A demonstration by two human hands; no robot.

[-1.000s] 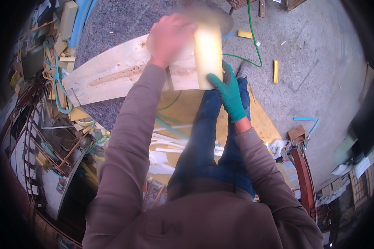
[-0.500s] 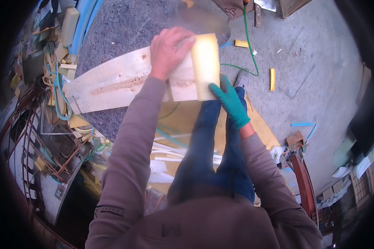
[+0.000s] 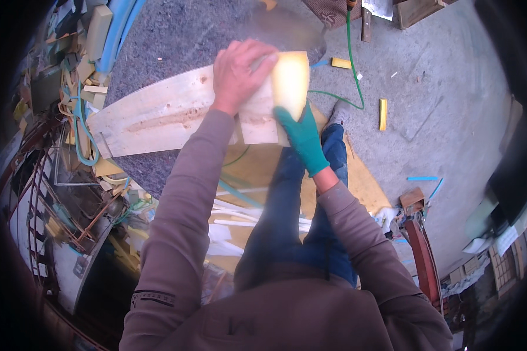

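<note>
A long pale wooden board (image 3: 164, 111), tapering to the left and marked with brown streaks, lies across a grey fibrous surface. Near its right end sits a smaller pale flat piece (image 3: 259, 130), with a yellow foam sheet (image 3: 290, 79) over its right edge. My bare left hand (image 3: 240, 75) grips the far side of these stacked pieces, its thumb beside the foam; the fingertips are partly hidden. A green glove covers my right hand (image 3: 304, 140), which clasps the near part of the foam, thumb on top and fingers along the right edge.
Foam offcuts and blue tubes (image 3: 112, 41) crowd the left side. A green hose (image 3: 351, 64) runs over the concrete floor at right, near yellow foam strips (image 3: 383, 114) and a cleaver (image 3: 366, 23). A red metal beam (image 3: 421, 251) stands at lower right.
My right hand has shifted left over the foam's near part, its thumb now lying further onto the face. My left hand stays in nearly the same spot.
</note>
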